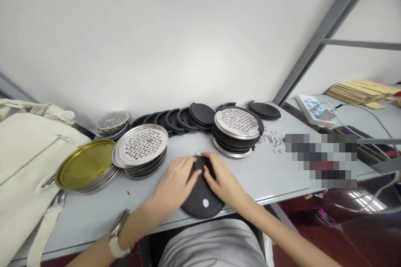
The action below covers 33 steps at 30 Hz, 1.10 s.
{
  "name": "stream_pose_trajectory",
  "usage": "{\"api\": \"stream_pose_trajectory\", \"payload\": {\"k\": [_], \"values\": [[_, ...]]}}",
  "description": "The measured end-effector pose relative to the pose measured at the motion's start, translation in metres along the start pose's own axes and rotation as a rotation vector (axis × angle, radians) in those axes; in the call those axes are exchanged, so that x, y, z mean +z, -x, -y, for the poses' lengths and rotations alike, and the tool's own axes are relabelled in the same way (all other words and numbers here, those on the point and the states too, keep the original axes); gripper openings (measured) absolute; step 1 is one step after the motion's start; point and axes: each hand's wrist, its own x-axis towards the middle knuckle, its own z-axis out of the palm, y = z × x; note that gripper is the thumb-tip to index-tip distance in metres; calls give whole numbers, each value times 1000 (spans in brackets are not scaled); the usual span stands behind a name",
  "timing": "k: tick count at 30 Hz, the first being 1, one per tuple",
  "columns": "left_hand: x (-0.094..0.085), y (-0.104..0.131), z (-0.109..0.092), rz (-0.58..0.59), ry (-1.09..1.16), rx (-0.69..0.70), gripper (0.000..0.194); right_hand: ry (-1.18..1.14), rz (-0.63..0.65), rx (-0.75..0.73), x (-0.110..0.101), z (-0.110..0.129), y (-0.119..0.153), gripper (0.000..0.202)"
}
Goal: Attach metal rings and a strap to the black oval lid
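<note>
A black round disc (200, 208) with a white dot lies at the table's front edge, slightly over it. My left hand (178, 179), with a watch on its wrist, grips the disc's far left side, its thumb on top. From the other side my right hand (222, 177) holds the far right part, fingers curled and thumb near the middle. Between the fingertips a small metal ring (198, 154) shows at the disc's far edge; how it is attached I cannot tell. Just beyond my right hand is a stack of black discs topped by a perforated metal grater plate (238, 122).
Left of my hands stand a stack of grater plates (144, 146) and a stack of gold-coloured metal lids (86, 164). Black discs (175, 121) line the wall. Loose metal rings (275, 142) lie to the right. A cream bag (28, 167) takes up the left end.
</note>
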Motion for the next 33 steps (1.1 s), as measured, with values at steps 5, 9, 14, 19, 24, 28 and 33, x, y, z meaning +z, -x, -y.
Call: {"api": "stream_pose_trajectory", "payload": {"k": [5, 9, 14, 19, 24, 28, 33], "values": [[20, 29, -9, 41, -223, 120, 64, -50, 5, 61, -6, -13, -16, 28], [19, 28, 8, 105, -245, 196, 64, -47, 39, 106, -11, -21, -26, 21], [-11, 22, 27, 299, -117, 285, 50, -101, 86, 167, -15, -20, -25, 17], [-28, 21, 32, 389, -8, 282, 38, -153, 97, 172, -15, -18, -18, 17], [-31, 17, 28, 349, 42, 276, 30, -207, 110, 171, -13, -21, -13, 15], [-21, 17, 20, 269, 36, 206, 30, -278, 76, 180, -12, -22, -10, 12], [9, 24, 10, 108, -92, 104, 56, -428, 52, 232, -13, -24, -8, 13]]}}
